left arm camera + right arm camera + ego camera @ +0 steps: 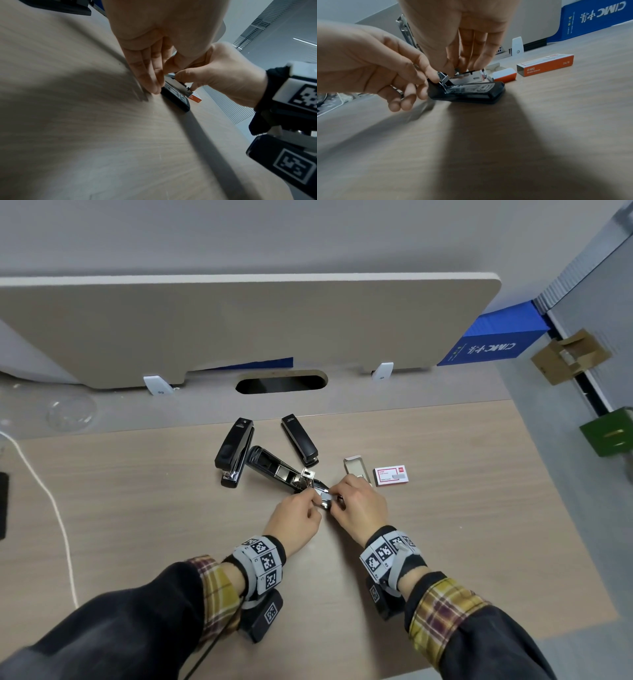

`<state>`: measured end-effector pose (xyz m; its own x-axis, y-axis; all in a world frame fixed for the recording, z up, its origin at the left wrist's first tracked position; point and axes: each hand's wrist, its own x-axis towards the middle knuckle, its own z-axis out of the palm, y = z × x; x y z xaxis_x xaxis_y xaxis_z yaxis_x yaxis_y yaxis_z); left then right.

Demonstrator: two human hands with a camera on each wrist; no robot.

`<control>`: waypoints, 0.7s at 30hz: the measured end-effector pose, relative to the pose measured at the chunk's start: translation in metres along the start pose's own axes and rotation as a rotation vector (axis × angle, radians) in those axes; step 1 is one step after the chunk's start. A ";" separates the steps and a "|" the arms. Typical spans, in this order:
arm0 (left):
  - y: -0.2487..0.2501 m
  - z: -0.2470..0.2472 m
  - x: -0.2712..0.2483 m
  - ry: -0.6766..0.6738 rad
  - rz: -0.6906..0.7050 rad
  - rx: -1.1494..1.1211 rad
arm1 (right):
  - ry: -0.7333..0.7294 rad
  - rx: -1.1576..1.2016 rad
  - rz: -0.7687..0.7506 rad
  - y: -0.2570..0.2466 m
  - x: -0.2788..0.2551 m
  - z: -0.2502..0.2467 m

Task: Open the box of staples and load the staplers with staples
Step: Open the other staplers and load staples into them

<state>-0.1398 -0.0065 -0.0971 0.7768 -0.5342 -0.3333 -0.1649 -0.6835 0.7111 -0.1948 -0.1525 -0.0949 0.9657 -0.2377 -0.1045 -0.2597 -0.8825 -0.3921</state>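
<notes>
Three black staplers lie on the wooden desk [137,508]. Two are closed, one on the left [234,451] and one on the right [300,440]. The middle stapler [274,467] lies swung open, its black base [471,92] [178,101] flat and its metal magazine [471,76] exposed. My left hand [313,496] [426,77] [161,81] pinches the magazine's near end. My right hand [337,501] [455,67] [181,79] pinches the magazine from above; any staple strip under its fingertips is hidden. The orange staple-box sleeve [391,475] [546,65] and its pulled-out tray [356,469] [503,75] lie just right.
A beige divider panel [239,326] stands along the desk's far edge, with a cable slot [281,383] below it. A white cable [51,498] runs down the left side. A blue box [489,344] is at the back right. Cardboard [570,356] and a green box [609,433] lie on the floor.
</notes>
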 end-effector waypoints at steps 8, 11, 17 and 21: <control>-0.001 -0.001 0.001 -0.015 -0.004 -0.018 | 0.123 0.035 0.058 0.003 -0.004 0.006; -0.001 -0.001 0.001 -0.010 -0.005 -0.026 | 0.131 0.061 0.093 0.004 -0.006 0.008; -0.002 0.000 0.001 -0.009 -0.003 -0.031 | 0.132 0.085 0.100 0.006 -0.010 0.011; -0.002 0.001 0.000 0.000 -0.004 -0.034 | 0.150 0.139 0.114 0.008 -0.012 0.013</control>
<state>-0.1397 -0.0059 -0.0987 0.7774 -0.5314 -0.3366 -0.1408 -0.6685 0.7302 -0.2084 -0.1518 -0.1086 0.9164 -0.3995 -0.0230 -0.3547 -0.7844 -0.5087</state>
